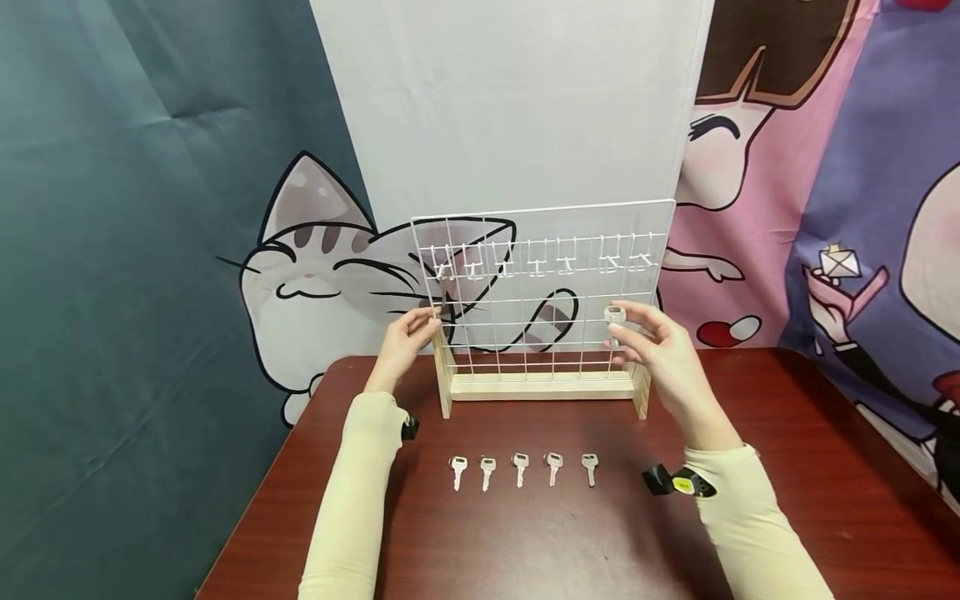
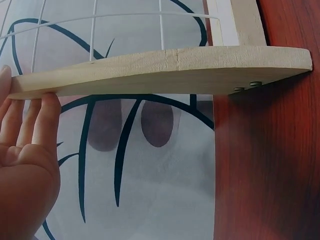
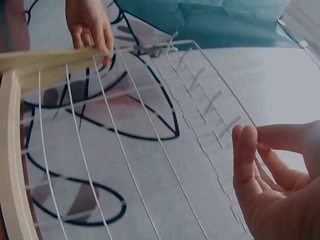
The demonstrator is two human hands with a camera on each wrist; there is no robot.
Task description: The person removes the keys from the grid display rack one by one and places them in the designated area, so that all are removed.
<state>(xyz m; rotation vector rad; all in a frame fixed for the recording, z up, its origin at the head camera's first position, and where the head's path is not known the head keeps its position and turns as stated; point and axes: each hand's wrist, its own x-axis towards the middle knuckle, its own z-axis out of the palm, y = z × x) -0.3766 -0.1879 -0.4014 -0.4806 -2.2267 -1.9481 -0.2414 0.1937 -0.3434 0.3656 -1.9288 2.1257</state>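
Note:
A white wire grid rack (image 1: pixel 540 325) on a wooden stand (image 1: pixel 542 386) stands on the table. Its wooden side post (image 2: pixel 165 70) is pinched near the top by my left hand (image 1: pixel 405 337), thumb on one face and fingers on the other in the left wrist view. Before the grid's right part, my right hand (image 1: pixel 660 350) holds a key (image 1: pixel 615 315) by its head, shaft downward; the right wrist view hides this key behind the fingers. Another key (image 1: pixel 444 279) hangs from the leftmost of several hooks (image 1: pixel 536 267). My right hand is apart from the hooks.
Several keys (image 1: pixel 521 469) lie in a row on the dark red table (image 1: pixel 525 542), in front of the stand. Behind the rack hangs a printed cloth (image 1: pixel 315 333) with a cartoon cat.

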